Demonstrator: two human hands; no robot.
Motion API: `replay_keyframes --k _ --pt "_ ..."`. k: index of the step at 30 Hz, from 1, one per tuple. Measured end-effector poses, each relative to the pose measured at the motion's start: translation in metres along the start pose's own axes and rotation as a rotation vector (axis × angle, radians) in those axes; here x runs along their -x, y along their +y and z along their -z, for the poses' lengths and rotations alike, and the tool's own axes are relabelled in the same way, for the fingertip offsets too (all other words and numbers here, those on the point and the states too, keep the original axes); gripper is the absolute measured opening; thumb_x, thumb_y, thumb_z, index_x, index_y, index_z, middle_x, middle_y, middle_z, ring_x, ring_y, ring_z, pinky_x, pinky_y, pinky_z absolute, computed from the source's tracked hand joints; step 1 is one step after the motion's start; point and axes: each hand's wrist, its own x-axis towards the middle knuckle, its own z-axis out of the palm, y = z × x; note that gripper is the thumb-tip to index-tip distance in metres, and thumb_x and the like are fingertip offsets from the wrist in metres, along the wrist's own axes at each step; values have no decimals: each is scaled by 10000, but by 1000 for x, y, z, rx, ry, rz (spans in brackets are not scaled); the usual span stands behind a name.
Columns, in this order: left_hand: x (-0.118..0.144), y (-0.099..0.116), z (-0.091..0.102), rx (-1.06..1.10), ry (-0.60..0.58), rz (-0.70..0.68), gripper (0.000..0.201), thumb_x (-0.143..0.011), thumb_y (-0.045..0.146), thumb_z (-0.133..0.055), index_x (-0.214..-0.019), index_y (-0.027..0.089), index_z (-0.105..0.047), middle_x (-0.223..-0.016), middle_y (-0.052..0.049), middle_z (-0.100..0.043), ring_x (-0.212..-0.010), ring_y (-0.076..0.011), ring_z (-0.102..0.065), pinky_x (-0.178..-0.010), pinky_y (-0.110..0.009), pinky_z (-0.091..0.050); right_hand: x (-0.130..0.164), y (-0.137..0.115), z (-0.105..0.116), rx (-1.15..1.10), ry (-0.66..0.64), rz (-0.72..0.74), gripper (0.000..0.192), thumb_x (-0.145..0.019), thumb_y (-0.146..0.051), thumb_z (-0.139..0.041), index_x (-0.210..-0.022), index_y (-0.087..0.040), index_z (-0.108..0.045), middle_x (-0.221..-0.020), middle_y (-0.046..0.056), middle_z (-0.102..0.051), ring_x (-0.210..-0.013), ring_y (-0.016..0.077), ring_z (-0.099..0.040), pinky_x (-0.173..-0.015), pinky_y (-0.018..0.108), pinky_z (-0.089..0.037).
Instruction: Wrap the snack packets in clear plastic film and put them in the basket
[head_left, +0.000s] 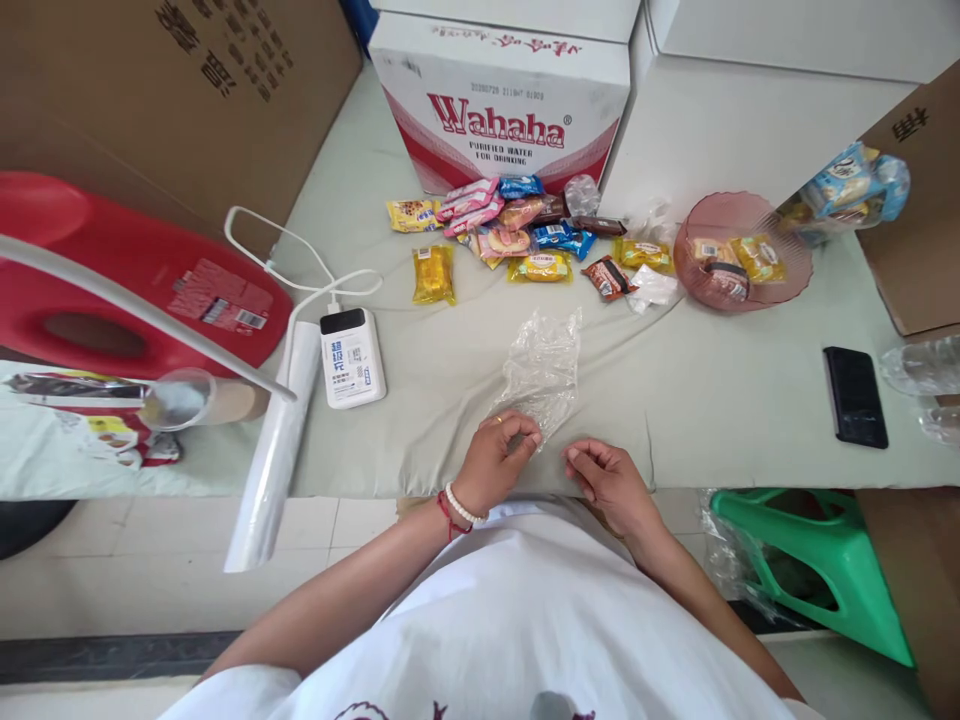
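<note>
A clear, crinkled plastic bag [541, 365] lies on the cloth-covered table in front of me. My left hand [499, 455] is closed at the bag's near end, its thumb and fingers pinching the film. To the right of the bag is my right hand [609, 478], fingers curled and the thumb close to the index finger; whether any film is between them I cannot make out. Beyond the bag sits a pile of wrapped snacks [501, 243], with a yellow packet [433, 275] at its left. A pink bowl [686, 275] on the right contains several small packets.
A white power bank [352, 375] with a cable and a roll of plastic film [281, 450] lie left, near a red jug [150, 270] and a plastic cup [176, 400]. A Wahaba-style lettered carton [502, 90] stands behind. At right are a phone [855, 397] and green stool [840, 570].
</note>
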Motion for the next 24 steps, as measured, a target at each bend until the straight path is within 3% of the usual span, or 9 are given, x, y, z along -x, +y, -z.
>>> replay_keyframes --k 3,8,13,20,22,24 --pt "2 0 -2 68 39 -6 195 -938 360 -615 -860 214 -717 -922 -53 -751 -917 -208 -682 -907 -383 -514 -4 -7 -12 -46 -43 -25 532 -722 -686 -766 -833 -175 -670 -688 -14 -618 -418 45 -332 -399 234 -175" --pt "5 3 -1 198 48 21 214 -932 375 -634 -831 203 -713 -921 -55 -733 -907 -196 -668 -894 -357 -517 -13 -13 -27 -139 -76 -29 530 -612 -631 -873 -765 -196 -613 -516 -90 -433 -413 51 -303 -373 209 -137" --pt "5 7 5 365 26 88 309 -929 468 -647 -815 182 -673 -911 -56 -694 -900 -189 -651 -883 -341 -517 -11 -19 -29 -87 -135 -1 509 -686 -650 -825 -773 -188 -630 -512 -76 -458 -422 54 -301 -373 202 -165" --pt "0 5 8 573 113 222 384 -918 574 -644 -877 193 -625 -893 -32 -710 -894 -179 -654 -907 -349 -528 -11 -20 -25 -14 -105 94 438 -797 -610 -775 -811 -199 -624 -530 -72 -448 -450 67 -316 -390 201 -221" --pt "0 7 11 580 124 181 352 -939 547 -630 -889 199 -629 -961 -50 -737 -955 -195 -682 -953 -379 -536 -10 -20 -25 -14 -103 148 405 -836 -595 -754 -850 -208 -635 -641 -36 -551 -509 85 -422 -416 199 -313" --pt "2 10 13 507 90 80 288 -956 483 -628 -917 203 -680 -1071 -81 -750 -1077 -224 -692 -1022 -416 -530 -8 -21 -28 -67 -148 201 379 -862 -592 -735 -940 -229 -657 -872 16 -660 -705 129 -590 -532 221 -470"
